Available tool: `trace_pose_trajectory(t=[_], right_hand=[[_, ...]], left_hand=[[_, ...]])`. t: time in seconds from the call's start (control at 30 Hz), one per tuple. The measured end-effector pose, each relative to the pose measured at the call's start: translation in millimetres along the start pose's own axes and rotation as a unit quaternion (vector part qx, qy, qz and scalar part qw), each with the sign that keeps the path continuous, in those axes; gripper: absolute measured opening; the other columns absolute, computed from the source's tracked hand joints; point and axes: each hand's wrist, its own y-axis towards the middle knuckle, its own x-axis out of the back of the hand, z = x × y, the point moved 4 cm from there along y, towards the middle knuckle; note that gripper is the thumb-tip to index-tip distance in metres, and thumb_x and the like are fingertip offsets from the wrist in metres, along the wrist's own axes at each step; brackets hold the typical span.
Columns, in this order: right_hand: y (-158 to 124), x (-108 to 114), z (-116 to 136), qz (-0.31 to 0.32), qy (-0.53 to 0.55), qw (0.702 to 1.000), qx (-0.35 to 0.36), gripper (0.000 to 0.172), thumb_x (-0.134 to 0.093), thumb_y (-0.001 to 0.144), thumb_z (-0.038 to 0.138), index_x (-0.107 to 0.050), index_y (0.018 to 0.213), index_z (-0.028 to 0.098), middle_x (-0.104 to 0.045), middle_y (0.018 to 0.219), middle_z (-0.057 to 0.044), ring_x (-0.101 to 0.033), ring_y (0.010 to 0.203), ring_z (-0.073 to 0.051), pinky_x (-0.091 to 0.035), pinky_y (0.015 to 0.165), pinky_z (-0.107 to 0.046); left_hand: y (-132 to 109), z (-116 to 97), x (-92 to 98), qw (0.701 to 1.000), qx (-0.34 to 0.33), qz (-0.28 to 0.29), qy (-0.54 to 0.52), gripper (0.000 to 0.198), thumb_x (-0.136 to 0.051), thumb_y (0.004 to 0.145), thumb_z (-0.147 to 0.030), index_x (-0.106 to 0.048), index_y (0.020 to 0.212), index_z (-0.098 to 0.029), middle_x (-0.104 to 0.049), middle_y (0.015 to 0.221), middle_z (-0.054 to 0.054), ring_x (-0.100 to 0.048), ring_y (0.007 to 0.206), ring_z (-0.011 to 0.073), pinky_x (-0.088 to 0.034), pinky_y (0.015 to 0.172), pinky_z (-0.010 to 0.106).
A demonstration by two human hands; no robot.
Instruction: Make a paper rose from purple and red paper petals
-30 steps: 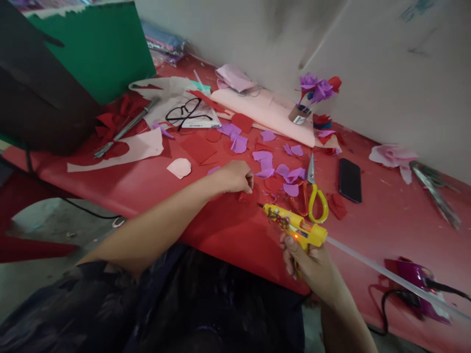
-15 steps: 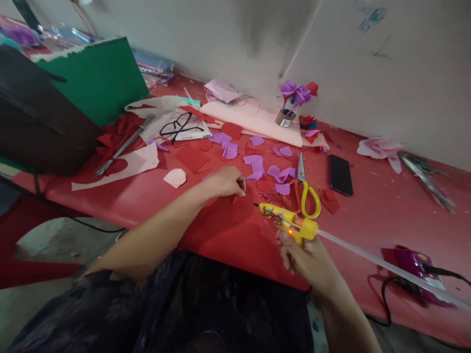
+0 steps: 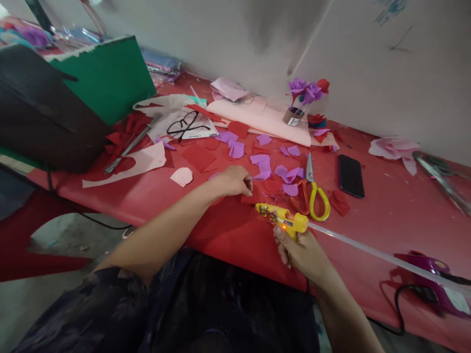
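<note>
My left hand (image 3: 233, 181) pinches a small red piece of paper or fabric (image 3: 248, 199) low over the red tabletop. The fingertips partly hide the piece, and it blends into the red behind it. In my right hand (image 3: 299, 249) is a yellow hot glue gun (image 3: 274, 213), with an orange light glowing on its body. Its nozzle points left, close to the red piece; whether it touches cannot be made out. A long clear glue stick (image 3: 353, 242) sticks out of the gun's back. Beyond the gun lie scissors (image 3: 319, 202) with yellow and orange handles and several purple petals (image 3: 262, 162).
A black phone (image 3: 351, 176) lies right of the scissors. Purple and red paper flowers (image 3: 305, 90) stand in a small holder at the back. Eyeglasses (image 3: 187, 128) rest on white wrapping. A purple device (image 3: 437, 279) with a black cord sits at right, and a dark bag (image 3: 47, 113) at left.
The glue gun has moved left across the table, so its nozzle is nearer my left fingertips. My left hand stays in its pinch. The whole view has shifted slightly.
</note>
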Motion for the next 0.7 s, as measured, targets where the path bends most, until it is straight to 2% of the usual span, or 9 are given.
trace_pose_trajectory(t=[0.17, 0.4, 0.57, 0.63, 0.7], right_hand=[[-3, 4, -4, -0.012, 0.01, 1.0, 0.005, 0.052, -0.046, 0.087, 0.066, -0.053, 0.061, 0.021, -0.05, 0.037, 0.003, -0.047, 0.034, -0.011, -0.035, 0.039, -0.023], [-5, 6, -5, -0.008, -0.013, 1.0, -0.002, 0.059, -0.044, 0.088, 0.065, -0.047, 0.048, 0.022, -0.048, 0.037, 0.001, -0.046, 0.036, -0.011, -0.036, 0.041, -0.023], [-10, 7, -6, -0.006, -0.007, 1.0, 0.001, 0.059, -0.043, 0.088, 0.067, -0.05, 0.051, 0.022, -0.049, 0.037, 0.001, -0.047, 0.036, -0.011, -0.037, 0.043, -0.025], [-17, 13, -8, -0.009, -0.007, 1.0, 0.009, 0.058, -0.043, 0.088, 0.067, -0.052, 0.053, 0.022, -0.051, 0.039, 0.0, -0.049, 0.038, -0.012, -0.04, 0.045, -0.026], [-25, 31, -13, -0.045, -0.018, 0.998, 0.026, 0.055, -0.047, 0.089, 0.064, -0.053, 0.054, 0.022, -0.052, 0.041, 0.0, -0.05, 0.039, -0.013, -0.041, 0.045, -0.027]], left_hand=[[-1, -1, 0.2, 1.0, 0.006, 0.003, 0.016, 0.01, -0.072, 0.069, -0.017, -0.074, 0.078, -0.014, -0.071, 0.074, 0.003, -0.06, 0.066, 0.0131, -0.04, 0.061, 0.024], [1, 1, -1.1, 1.0, 0.0, 0.002, 0.014, 0.009, -0.071, 0.069, -0.017, -0.073, 0.077, -0.015, -0.072, 0.073, 0.002, -0.061, 0.067, 0.0132, -0.041, 0.061, 0.023], [1, 2, -1.9, 1.0, 0.003, 0.002, -0.006, 0.009, -0.07, 0.068, -0.017, -0.073, 0.076, -0.014, -0.071, 0.072, 0.003, -0.061, 0.066, 0.0138, -0.042, 0.061, 0.024], [1, 4, -2.4, 1.0, 0.011, 0.001, -0.014, 0.008, -0.07, 0.067, -0.016, -0.072, 0.075, -0.015, -0.07, 0.069, 0.003, -0.06, 0.063, 0.0139, -0.041, 0.059, 0.025], [2, 7, -2.9, 0.999, 0.013, -0.003, -0.032, 0.007, -0.07, 0.066, -0.015, -0.071, 0.072, -0.015, -0.068, 0.066, 0.002, -0.059, 0.062, 0.0138, -0.04, 0.059, 0.025]])
